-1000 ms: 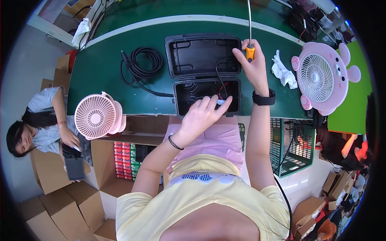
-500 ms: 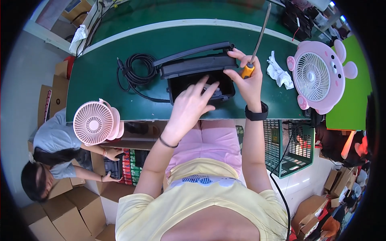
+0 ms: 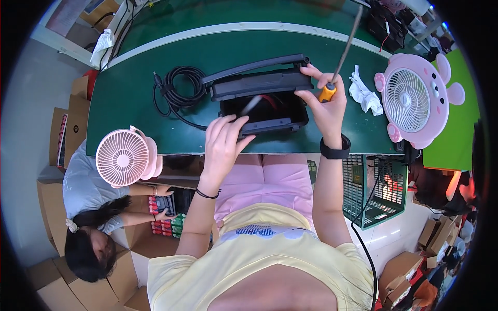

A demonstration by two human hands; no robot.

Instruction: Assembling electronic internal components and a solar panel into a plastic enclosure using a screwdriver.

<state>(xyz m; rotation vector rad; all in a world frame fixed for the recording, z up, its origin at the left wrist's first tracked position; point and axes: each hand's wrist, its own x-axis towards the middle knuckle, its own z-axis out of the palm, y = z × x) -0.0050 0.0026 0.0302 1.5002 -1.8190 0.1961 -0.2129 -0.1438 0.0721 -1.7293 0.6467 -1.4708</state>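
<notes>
A black plastic case [image 3: 263,127] stands on the green workbench with its hinged lid [image 3: 262,85] tipped up and back. Inside it, red wires and a pale streak show against the dark interior. My left hand [image 3: 224,136] is closed on the case's front left edge, fingers at the rim and thumb along the front wall. In my right hand [image 3: 331,106] is a screwdriver [image 3: 328,93] with a yellow handle, its long shaft pointing up and away. The thumb and fingertips of that same hand touch the lid's right end. A coiled black cable [image 3: 181,90] lies left of the case.
A small pink fan [image 3: 123,158] stands at the bench's front left, a pink animal-shaped fan [image 3: 410,101] at the right. Crumpled white tissue [image 3: 365,93] lies between that fan and my right hand. A green crate [image 3: 373,192] sits below. Another person [image 3: 96,207] works over boxes at left.
My left hand has come out of the case's interior to its front left edge. The case and screwdriver have shifted slightly right. The other person has moved nearer, handling a dark item over the box.
</notes>
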